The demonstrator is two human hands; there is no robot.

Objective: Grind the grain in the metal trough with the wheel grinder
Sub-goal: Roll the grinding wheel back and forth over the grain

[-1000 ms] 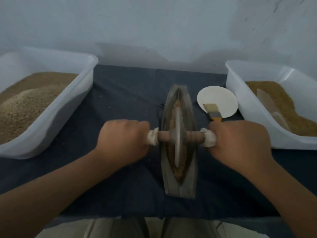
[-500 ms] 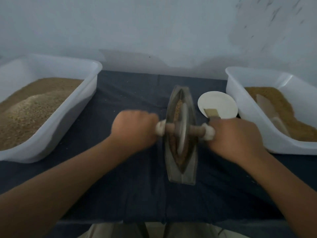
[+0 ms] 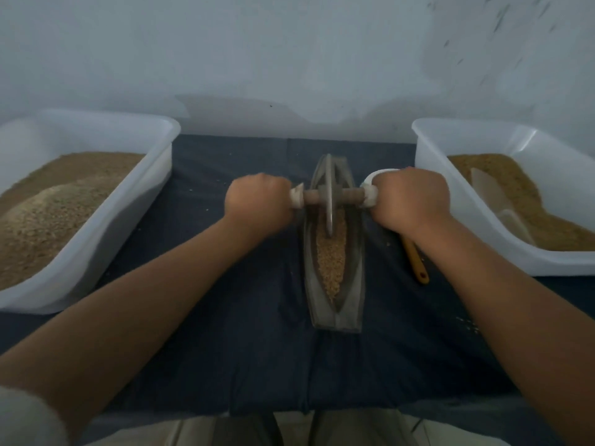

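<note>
A dark blue cloth (image 3: pixel 225 349) covers the table. On its left edge a white tub (image 3: pixel 135 217) holds heaped coarse grain (image 3: pixel 48 214). The right tub (image 3: pixel 428 146) holds browner meal (image 3: pixel 521 194) with a pale scoop (image 3: pixel 486 191) lying in it.

Between them, lengthwise, lies the metal trough (image 3: pixel 354 278), with grain (image 3: pixel 331 259) along its near half. The wheel grinder (image 3: pixel 329 201) stands upright in the trough's far half. The left hand (image 3: pixel 257 201) and right hand (image 3: pixel 409 201) each have fingers wrapped tight round a white-tipped end of its axle.

A yellow-handled brush (image 3: pixel 415 262) lies just right of the trough (its head is hidden under the right wrist). The right hand covers most of a white dish (image 3: pixel 375 177).
</note>
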